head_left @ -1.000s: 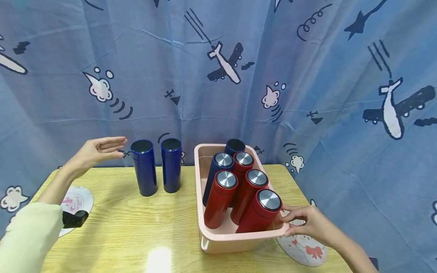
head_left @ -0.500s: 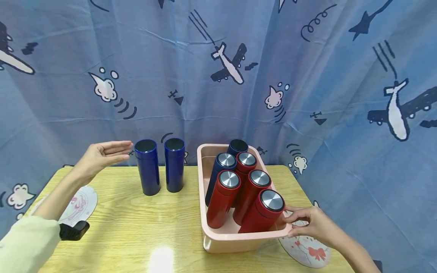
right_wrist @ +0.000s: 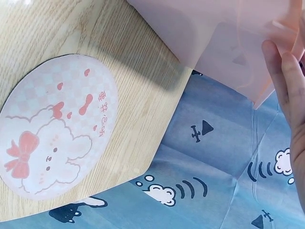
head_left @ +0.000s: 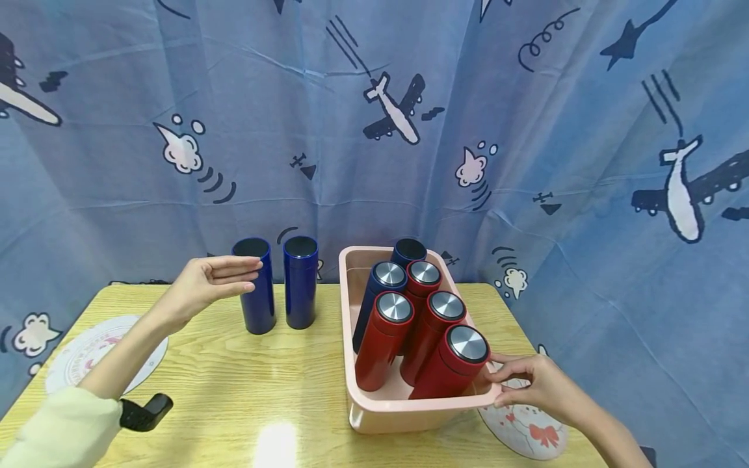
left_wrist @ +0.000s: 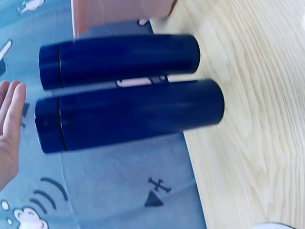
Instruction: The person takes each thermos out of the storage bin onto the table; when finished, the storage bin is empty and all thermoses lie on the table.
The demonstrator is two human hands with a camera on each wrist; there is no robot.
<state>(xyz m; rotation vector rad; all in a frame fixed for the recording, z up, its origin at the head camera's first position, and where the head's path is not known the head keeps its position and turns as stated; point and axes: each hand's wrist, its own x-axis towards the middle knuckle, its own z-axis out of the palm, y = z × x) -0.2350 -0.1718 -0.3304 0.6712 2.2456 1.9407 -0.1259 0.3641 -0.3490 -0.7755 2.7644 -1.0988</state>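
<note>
Two shiny blue thermos bottles stand upright on the table: a left one and a right one. My left hand, fingers straight and thumb apart, is beside the left bottle's top and partly covers it in the head view. In the left wrist view, a gap shows between this hand and the nearer bottle. My right hand pinches the near right corner of a pink plastic bin. Inside the bin, several red thermos bottles with silver lids and two blue ones lean or stand together.
A round printed mat lies at the table's left, partly under my left forearm. Another, with a bunny picture, lies right of the bin. Behind the wooden table hangs a blue curtain.
My left hand has moved right, from beside the left blue bottle to overlapping its top in view. My right hand stays on the bin's rim. The head view has shifted slightly.
</note>
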